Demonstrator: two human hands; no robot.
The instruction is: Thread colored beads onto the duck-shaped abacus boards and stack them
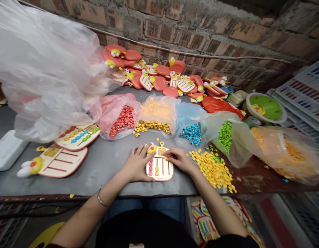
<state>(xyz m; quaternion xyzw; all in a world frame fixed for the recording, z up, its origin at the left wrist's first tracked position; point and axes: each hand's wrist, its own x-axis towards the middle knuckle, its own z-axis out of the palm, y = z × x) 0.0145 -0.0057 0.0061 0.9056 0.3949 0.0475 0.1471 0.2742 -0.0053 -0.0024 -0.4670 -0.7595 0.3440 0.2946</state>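
Note:
A cream slotted toy board (166, 174) with a red rim and a yellow duck-like head lies on the grey tabletop in front of me. Red pieces fill part of its left slot, and a couple of yellow pieces sit in the slot beside it. My left hand (136, 163) grips the board's left edge, thumb low and fingers near the head. At the board's upper right, my right hand (178, 159) pinches a small yellow piece, mostly hidden by the fingertips. Loose yellow pieces (213, 168) are spread just right of my right forearm.
Bags of red (124, 119), yellow (154, 126), blue (191, 133) and green pieces (225, 136) stand behind the board. Two more boards (65, 162) lie left, near large plastic bags (45, 69). Toys (161, 81) pile against the brick wall. Crates (304, 89) stand right.

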